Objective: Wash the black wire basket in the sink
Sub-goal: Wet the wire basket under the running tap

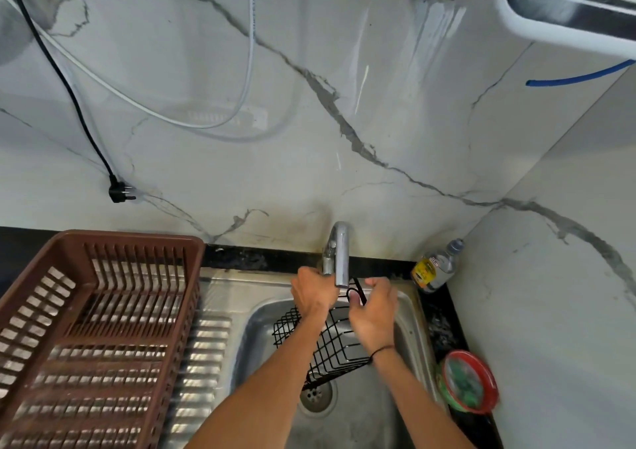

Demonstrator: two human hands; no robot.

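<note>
Over the sink (pixel 409 314), right hand (pixel 373 314) fingers pinch the wire basket (pixel 335 343); left hand's (pixel 315 293) unclear

Your black wire basket (pixel 335 342) hangs in the stainless steel sink (pixel 361 421) below the chrome tap (pixel 339 254), with the brown slatted plastic crate (pixel 96 338) at left and the clear plastic bottle (pixel 437 266) at right behind.

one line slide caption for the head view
Two hands hold a black wire basket under a chrome tap over a steel sink.
</note>
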